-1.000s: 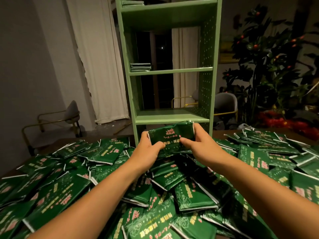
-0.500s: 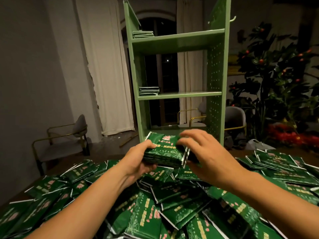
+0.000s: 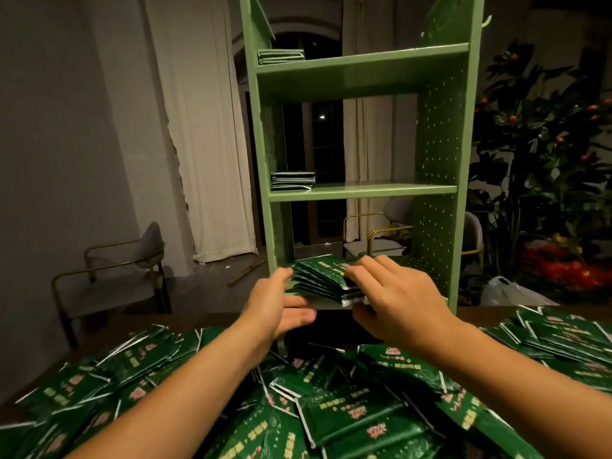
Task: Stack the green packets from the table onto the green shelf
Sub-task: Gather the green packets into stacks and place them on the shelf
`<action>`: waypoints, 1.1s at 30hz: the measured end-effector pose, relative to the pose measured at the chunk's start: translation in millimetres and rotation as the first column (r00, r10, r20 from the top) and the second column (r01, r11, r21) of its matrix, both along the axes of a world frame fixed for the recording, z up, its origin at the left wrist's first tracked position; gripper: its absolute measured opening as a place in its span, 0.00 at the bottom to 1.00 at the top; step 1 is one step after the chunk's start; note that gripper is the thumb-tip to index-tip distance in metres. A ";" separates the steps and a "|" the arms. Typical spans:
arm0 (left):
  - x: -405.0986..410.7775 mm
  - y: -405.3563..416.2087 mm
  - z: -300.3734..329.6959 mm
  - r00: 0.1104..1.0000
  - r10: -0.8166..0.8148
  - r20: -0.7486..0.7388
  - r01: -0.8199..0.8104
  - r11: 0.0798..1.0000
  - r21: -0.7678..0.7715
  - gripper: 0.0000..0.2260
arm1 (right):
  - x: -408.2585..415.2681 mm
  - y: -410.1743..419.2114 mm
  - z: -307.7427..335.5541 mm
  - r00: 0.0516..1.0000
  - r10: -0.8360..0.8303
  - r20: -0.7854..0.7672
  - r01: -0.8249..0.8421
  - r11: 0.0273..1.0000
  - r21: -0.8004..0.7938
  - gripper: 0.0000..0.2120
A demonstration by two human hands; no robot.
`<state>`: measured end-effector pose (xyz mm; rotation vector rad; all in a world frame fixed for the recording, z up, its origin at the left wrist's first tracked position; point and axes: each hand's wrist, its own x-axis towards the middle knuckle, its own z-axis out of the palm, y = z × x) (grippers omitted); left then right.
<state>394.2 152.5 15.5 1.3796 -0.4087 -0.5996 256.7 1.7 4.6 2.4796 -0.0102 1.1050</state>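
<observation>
A tall green shelf (image 3: 364,191) stands at the table's far edge. A stack of green packets (image 3: 318,276) lies on its lowest board. My right hand (image 3: 397,299) holds the stack's right end, fingers over the top and thumb below the front edge. My left hand (image 3: 278,306) is at the stack's left side, thumb touching it, fingers stretched out and blurred. A small pile of packets (image 3: 293,180) sits on the middle board at the left. Another small pile (image 3: 280,56) lies on the top board. Several loose green packets (image 3: 347,419) cover the table in front of me.
A grey chair with a gold frame (image 3: 112,276) stands on the floor to the left. More chairs (image 3: 394,226) show behind the shelf. A dark plant with orange fruit (image 3: 546,144) and a white plastic bag (image 3: 506,293) are at the right.
Both hands lifted the stack off the table pile and carried it forward onto the lowest shelf board. My left hand's fingers have come off the stack and straightened.
</observation>
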 end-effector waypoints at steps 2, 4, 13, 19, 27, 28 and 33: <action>4.9 6.3 -10.8 0.907 0.039 0.419 -0.148 0.962 0.230 0.09 | 22.1 -5.6 2.8 0.994 -0.096 -0.043 0.097 0.995 0.009 0.20; 3.9 17.9 -19.1 0.689 -0.071 0.721 -0.233 0.921 0.313 0.05 | 42.7 -6.5 9.9 0.981 -0.164 -0.101 0.167 0.986 0.013 0.21; 16.3 33.4 -34.8 0.102 -0.329 0.939 -0.322 0.882 0.344 0.05 | 127.3 -5.7 16.9 0.929 -0.065 -0.365 0.180 0.940 0.289 0.23; 20.8 15.4 -35.2 -0.043 -0.397 0.917 -0.371 0.858 0.354 0.10 | 81.2 -9.9 -2.4 0.981 -0.119 -0.152 0.181 0.838 0.515 0.14; 22.5 -29.3 -25.3 -0.054 -0.707 0.706 -0.576 0.599 0.556 0.18 | 99.6 -10.4 -14.9 0.951 0.007 -0.310 0.193 0.767 0.612 0.16; 23.4 -34.6 -23.9 -0.048 -0.727 0.685 -0.588 0.575 0.569 0.17 | 103.3 -10.9 -14.2 0.950 0.010 -0.312 0.196 0.758 0.622 0.16; 28.7 -45.5 -23.0 0.016 -0.702 0.712 -0.570 0.579 0.583 0.18 | 96.5 -10.0 -9.7 0.947 -0.004 -0.321 0.208 0.770 0.604 0.16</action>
